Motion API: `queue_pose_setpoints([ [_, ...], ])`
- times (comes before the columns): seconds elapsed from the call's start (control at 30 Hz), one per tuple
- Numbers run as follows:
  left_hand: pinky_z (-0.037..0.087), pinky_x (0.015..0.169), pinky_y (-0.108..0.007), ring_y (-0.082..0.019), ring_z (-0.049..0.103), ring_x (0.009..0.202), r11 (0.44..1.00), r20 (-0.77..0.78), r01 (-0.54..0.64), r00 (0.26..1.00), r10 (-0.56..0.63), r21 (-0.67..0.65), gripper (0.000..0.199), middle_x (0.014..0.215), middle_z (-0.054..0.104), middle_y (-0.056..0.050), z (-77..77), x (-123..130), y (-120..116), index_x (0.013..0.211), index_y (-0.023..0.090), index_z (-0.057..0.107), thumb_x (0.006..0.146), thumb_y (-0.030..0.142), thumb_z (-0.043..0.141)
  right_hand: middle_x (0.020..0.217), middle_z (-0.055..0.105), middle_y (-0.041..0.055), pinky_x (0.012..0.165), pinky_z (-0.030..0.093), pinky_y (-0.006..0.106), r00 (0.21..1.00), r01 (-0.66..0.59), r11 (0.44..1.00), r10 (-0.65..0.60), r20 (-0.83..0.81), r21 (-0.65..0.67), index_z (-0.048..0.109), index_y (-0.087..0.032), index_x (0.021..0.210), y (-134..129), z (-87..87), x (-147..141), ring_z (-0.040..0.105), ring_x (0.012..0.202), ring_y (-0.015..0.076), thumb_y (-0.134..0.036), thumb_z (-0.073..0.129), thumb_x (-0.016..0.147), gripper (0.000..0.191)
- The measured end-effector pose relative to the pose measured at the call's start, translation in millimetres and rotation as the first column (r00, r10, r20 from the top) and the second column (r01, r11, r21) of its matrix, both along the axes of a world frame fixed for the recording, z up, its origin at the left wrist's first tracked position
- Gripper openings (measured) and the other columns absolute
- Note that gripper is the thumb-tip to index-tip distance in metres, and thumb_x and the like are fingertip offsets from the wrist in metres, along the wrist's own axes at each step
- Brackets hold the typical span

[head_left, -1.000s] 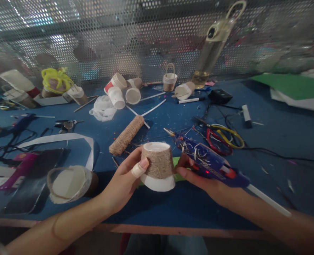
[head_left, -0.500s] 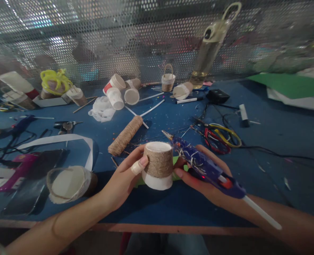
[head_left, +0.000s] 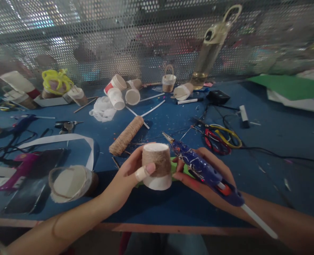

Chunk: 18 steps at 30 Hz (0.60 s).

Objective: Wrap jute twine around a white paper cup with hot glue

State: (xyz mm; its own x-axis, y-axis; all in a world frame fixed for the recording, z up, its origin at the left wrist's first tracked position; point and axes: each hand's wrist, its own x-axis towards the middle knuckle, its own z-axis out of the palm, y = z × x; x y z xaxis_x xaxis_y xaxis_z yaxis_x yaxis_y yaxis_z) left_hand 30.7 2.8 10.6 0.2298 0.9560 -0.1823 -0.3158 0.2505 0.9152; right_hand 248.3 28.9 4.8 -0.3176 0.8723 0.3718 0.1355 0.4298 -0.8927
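My left hand, with a bandage on its thumb, grips a white paper cup from the left. The cup is upside down, and brown twine is wound around its upper part; a white band shows below. In my right hand is a blue glue gun with a white glue stick out of its back end. Its metal nozzle points up and left, just past the cup's upper right. The right fingertips are close to the cup's right side; whether they touch it I cannot tell. Light green paper lies behind the cup.
A twine roll lies beyond my left hand. A twine-wrapped basket cup rests on a dark phone-like slab at left. Scissors and cables lie right. Several cups, a plastic bag and a tall bottle stand along the mesh partition.
My left thumb has slid lower and further across the twine, and the cup has shifted slightly left. The glue gun stays in my right hand, nearly in place.
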Motion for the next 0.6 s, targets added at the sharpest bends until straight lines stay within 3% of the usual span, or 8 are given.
queue_pose_setpoints([
  [0.27,0.043,0.104,-0.045,-0.034,0.056,0.126,1.000,0.217,0.008,0.976,-0.003,-0.018,0.052,0.128,0.067,-0.010,1.4,-6.4,-2.3,0.136,0.025,0.059,0.086,0.040,0.066,0.081,0.070,-0.0041,0.059,0.054,0.028,0.998,0.032,0.999,-0.033,-0.058,-0.021,0.060,-0.030,0.088,3.8,-1.5,-0.4,0.066,0.064,0.0161,-0.028,0.083,0.075,0.027],
  [0.43,0.040,0.107,-0.045,-0.034,0.054,0.129,0.999,0.232,0.025,0.972,-0.030,0.027,0.053,0.128,0.067,-0.009,1.7,-7.2,-3.7,0.133,0.026,0.062,0.083,0.042,0.069,0.078,0.068,-0.0028,0.060,0.055,0.032,0.992,0.030,0.991,-0.045,-0.115,-0.129,0.060,-0.030,0.083,2.6,-2.3,-2.1,0.067,0.067,0.0198,-0.033,0.083,0.074,0.025],
  [0.6,0.042,0.105,-0.046,-0.035,0.055,0.126,0.997,0.225,0.081,0.971,-0.081,0.011,0.052,0.127,0.068,-0.010,3.2,-6.8,-2.5,0.132,0.024,0.062,0.084,0.043,0.068,0.081,0.070,-0.0009,0.068,0.060,0.035,0.994,-0.003,0.996,-0.008,-0.113,-0.093,0.062,-0.030,0.085,3.1,1.3,6.4,0.070,0.072,0.0205,-0.024,0.080,0.077,0.021],
])
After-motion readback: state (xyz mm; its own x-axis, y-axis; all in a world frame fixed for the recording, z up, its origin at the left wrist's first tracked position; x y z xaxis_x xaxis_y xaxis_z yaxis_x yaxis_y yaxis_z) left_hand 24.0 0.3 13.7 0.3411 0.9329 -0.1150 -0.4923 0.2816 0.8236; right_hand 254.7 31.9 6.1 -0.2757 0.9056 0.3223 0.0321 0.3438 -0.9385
